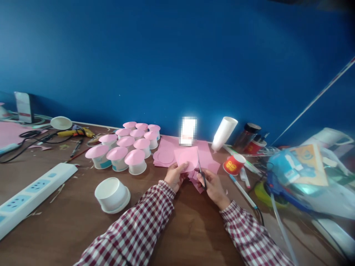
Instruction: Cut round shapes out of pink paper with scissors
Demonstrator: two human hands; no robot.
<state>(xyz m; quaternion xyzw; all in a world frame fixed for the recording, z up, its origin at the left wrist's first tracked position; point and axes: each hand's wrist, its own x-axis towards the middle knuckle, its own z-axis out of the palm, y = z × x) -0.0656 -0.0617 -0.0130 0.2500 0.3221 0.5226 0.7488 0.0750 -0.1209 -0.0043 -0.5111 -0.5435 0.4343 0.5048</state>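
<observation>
The wall [166, 55] is deep blue, the table [194, 229] a brown wood grain. Both shirt sleeves [144, 225] carry a dark red and white check. The paper sheet [186, 158] in the left hand [174, 176] is plain pink, like the loose sheets [166, 149] behind it. The scissors [201, 171] in the right hand [212, 184] have black handles. The small cups [118, 153] are white with pale blue marks, each topped in pink. The upturned cup [111, 194] and the stack of cups [224, 133] are white. The power strip [33, 194] is white with light blue sockets. The paper cup [234, 164] is red with a yellow print.
</observation>
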